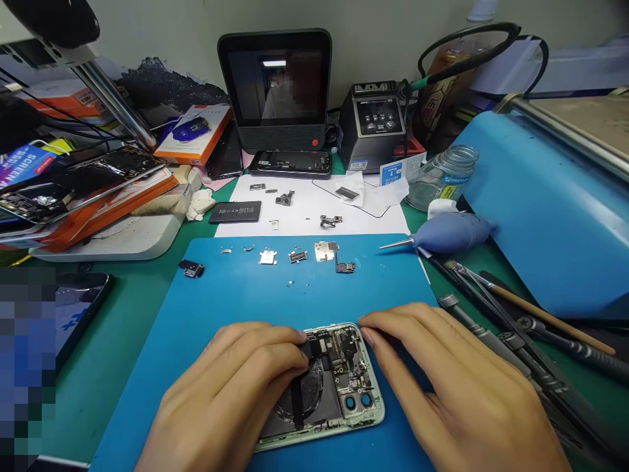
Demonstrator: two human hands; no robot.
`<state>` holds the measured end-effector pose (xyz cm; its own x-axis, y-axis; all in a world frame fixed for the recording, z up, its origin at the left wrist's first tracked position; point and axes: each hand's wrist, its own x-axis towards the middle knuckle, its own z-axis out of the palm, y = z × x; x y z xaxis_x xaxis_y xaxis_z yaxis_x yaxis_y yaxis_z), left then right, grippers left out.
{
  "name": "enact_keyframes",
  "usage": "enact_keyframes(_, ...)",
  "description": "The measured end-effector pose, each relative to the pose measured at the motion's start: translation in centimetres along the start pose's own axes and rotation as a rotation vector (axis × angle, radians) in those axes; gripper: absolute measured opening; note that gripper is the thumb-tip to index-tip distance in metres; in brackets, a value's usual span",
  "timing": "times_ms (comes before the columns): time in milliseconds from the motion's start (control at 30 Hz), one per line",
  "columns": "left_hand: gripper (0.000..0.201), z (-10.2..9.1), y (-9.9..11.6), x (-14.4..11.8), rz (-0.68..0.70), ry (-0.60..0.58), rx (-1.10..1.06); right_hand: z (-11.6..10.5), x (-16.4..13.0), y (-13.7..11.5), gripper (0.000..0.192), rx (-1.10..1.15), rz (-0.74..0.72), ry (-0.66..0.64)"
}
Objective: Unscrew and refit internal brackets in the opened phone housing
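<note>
The pale green-rimmed phone housing (327, 401) lies open on the smooth blue rectangular mat (230, 298), between the hands, its inside bared and no screen fitted. A dark circuit board packed with small components (344, 351) sits in it, above two round blue-tinted lenses (358, 400); a black flat ribbon (297, 405) crosses the round dark coil (313, 390). By my judgement the work is partway: the housing is opened, while many small parts lie outside it. Whether they all belong to this phone, I cannot tell.

The left hand (230, 387) bends its fingers together over the housing's inner parts; whether they pinch anything is hidden. The right hand (442, 380) has thumb and forefinger close together at the housing's upper right corner; a grip cannot be made out.

Beyond, a silver square plate (268, 257) and a black L-shaped part (345, 267) rest on the mat. A black rectangular battery (236, 212) overlaps the white paper sheet (295, 223) on the green desk (125, 308). A blue rubber blower (449, 232) and a clear glass jar (439, 180) stand to the right; behind are a black-framed display (280, 82) and the pale wall (191, 39).
</note>
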<state>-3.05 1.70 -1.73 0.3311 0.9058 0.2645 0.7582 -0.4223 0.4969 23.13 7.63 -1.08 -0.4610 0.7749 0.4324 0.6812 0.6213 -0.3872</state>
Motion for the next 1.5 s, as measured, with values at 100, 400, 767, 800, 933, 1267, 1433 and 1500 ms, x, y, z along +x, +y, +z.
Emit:
enact_keyframes(100,0.022,0.0,0.2,0.4,0.004,0.018,-0.021,0.0,0.0,0.0,0.017,0.011,0.011,0.007)
enact_keyframes(400,0.024,-0.1,0.3,-0.3,0.054,0.018,0.026,-0.2,0.2,-0.2,0.017,0.016,0.018,0.001)
enact_keyframes(767,0.019,-0.2,1.5,0.5,-0.032,0.131,-0.068,-0.2,0.2,-0.2,0.013,0.013,0.039,0.029)
enact_keyframes(800,0.017,-0.6,1.5,0.2,-0.059,0.182,-0.065,-0.4,0.2,-0.3,0.014,0.026,0.04,0.05)
enact_keyframes(933,0.014,-2.2,1.0,-1.4,-0.189,0.384,0.033,-1.2,1.0,-1.5,0.025,0.038,-0.03,0.07)
enact_keyframes(1267,0.011,-1.5,-0.8,-2.4,-0.076,0.162,0.04,0.5,4.3,-4.0,0.028,-0.127,-0.395,-0.168)
enact_keyframes(1433,0.018,-1.4,-1.4,-2.4,0.011,0.119,0.091,-0.2,4.5,-3.3,0.025,-0.165,-0.378,-0.226)
enact_keyframes(1500,0.021,-1.5,-1.5,-2.5,0.02,0.115,0.095,-0.3,4.5,-3.3,0.023,-0.162,-0.372,-0.242)
